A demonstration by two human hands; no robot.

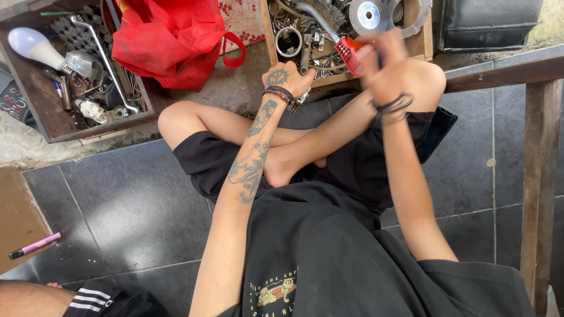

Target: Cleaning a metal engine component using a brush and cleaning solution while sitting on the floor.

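The right hand, blurred, grips the red handle of a wire brush; the left hand closes on a small metal part over the wooden tray.

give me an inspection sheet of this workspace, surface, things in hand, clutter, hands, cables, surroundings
surface: dark tiled floor; the person sits cross-legged on it.
job's things: red-handled tool in the right hand; open wooden box of metal parts in front of the knees.
clutter: second wooden box with a light bulb, a wrench and small hardware; red bag between the boxes; pink marker on a board at left.
grippers: left hand reaches into the box edge, what it grips is hidden; right hand blurred, closed on the tool.
cables: nothing seen.
surroundings: wooden frame at right; another person's leg bottom left.
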